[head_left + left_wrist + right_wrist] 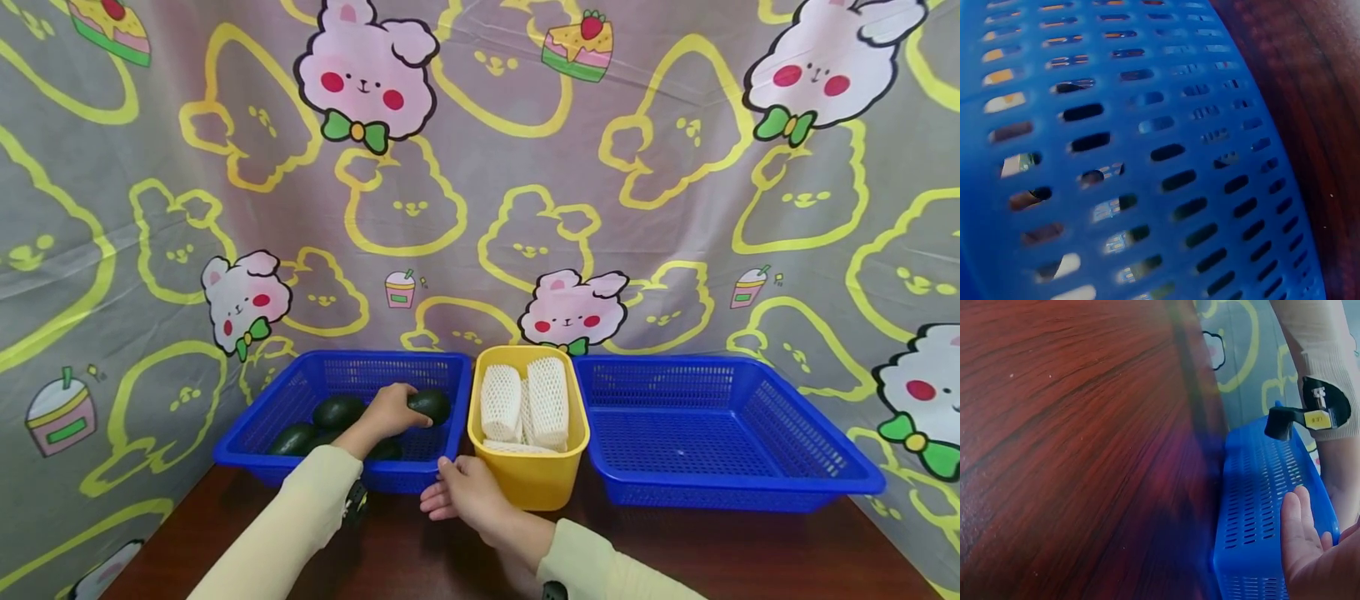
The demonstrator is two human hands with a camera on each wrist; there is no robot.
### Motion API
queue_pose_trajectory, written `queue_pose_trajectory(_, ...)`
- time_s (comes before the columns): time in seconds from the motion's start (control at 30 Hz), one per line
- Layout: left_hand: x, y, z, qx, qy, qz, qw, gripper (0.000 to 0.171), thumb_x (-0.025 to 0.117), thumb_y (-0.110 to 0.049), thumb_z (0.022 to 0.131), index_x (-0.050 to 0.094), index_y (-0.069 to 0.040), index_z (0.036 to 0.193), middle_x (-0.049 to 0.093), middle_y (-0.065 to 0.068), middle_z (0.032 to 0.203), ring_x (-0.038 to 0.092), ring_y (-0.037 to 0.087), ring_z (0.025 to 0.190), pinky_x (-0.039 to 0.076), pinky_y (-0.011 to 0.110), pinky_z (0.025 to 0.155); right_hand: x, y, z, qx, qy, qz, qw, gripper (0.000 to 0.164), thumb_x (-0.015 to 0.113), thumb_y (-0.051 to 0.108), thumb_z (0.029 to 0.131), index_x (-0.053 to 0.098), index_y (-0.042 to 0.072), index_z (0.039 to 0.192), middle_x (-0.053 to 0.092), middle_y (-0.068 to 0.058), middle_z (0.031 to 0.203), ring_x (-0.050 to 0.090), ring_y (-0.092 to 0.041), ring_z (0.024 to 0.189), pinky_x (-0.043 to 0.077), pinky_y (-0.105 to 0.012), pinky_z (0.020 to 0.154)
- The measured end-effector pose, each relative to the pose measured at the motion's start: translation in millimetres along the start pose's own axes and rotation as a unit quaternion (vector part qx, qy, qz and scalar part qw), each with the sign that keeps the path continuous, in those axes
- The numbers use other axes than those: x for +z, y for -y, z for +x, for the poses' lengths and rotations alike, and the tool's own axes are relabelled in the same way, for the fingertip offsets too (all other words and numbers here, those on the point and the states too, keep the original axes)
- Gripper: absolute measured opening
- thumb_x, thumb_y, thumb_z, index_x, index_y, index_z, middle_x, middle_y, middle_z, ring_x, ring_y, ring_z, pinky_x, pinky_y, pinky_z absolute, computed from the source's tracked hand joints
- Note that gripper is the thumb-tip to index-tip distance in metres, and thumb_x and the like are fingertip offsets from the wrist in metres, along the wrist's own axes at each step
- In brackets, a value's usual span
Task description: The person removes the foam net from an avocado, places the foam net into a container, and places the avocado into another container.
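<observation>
My left hand (387, 412) reaches into the left blue basket (273, 461) and grips a dark green avocado (431, 406) near the basket's right wall. Several other avocados (337, 412) lie in that basket, some partly hidden by the hand and forearm. In front of the yellow bin (529, 483), my right hand (472, 496) hovers with its fingers extended and nothing in it. The right wrist view shows the same right hand (1313, 556) beside the blue basket's outer wall. Only slotted basket wall fills most of the left wrist view; the left hand is not seen there.
White foam net sleeves (546, 400) stand and lie in the yellow bin between the baskets. A second blue basket (667, 442) sits at the right, with no fruit in it. Beneath everything is a dark red wooden table (420, 558). A patterned cloth (480, 167) hangs behind.
</observation>
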State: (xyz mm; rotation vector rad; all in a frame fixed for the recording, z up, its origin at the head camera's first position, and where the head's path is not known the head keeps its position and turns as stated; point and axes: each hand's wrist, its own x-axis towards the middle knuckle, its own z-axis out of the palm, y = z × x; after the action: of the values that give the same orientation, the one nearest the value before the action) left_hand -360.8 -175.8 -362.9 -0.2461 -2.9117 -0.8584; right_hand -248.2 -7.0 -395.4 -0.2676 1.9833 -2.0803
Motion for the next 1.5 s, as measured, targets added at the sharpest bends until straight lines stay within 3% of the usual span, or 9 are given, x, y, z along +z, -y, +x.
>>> queue_pose_trajectory(0.4,13.2,0.8,7.3,-0.040,0.021,0.027,0.9986,0.061,0.085,-0.018,0.074,0.058,0.014,0.118,0.061,0.028,0.117,0.058,0.042,0.108,0.046,0.051,0.092,4,-2,2,-0.002,-0.002,-0.007,1.000,0.027,0.039,0.014,0.106,0.049,-0.011,0.104,0.068,-0.020,0.079,0.069,-0.028,0.067,0.057,-0.037,0.060)
queue_pose_trajectory(0.63,17.9,3.9,8.8,-0.031,0.036,0.059,0.9971,0.059,0.087,-0.018,0.071,0.061,0.013,0.113,0.063,0.027,0.111,0.060,0.042,0.104,0.047,0.050,0.091,3,-3,3,-0.005,0.000,-0.003,1.000,0.027,0.040,0.015,0.106,0.050,-0.010,0.101,0.068,-0.020,0.077,0.069,-0.026,0.064,0.057,-0.037,0.058)
queue_pose_trajectory(1.03,18.6,3.9,8.5,-0.027,0.063,0.071,0.9951,0.057,0.086,-0.017,0.072,0.060,0.013,0.113,0.064,0.027,0.109,0.061,0.040,0.101,0.048,0.049,0.090,1,-2,3,0.003,0.000,-0.014,1.000,0.027,0.040,0.014,0.105,0.051,-0.010,0.099,0.068,-0.019,0.076,0.069,-0.027,0.065,0.057,-0.038,0.058)
queue_pose_trajectory(1.5,17.4,2.5,8.0,-0.020,0.064,0.090,0.9937,0.046,0.087,-0.020,0.071,0.063,0.007,0.099,0.065,0.019,0.094,0.063,0.032,0.085,0.051,0.045,0.079,-3,0,2,0.002,0.003,-0.017,1.000,0.027,0.040,0.015,0.105,0.051,-0.008,0.096,0.068,-0.021,0.077,0.069,-0.030,0.067,0.057,-0.039,0.059)
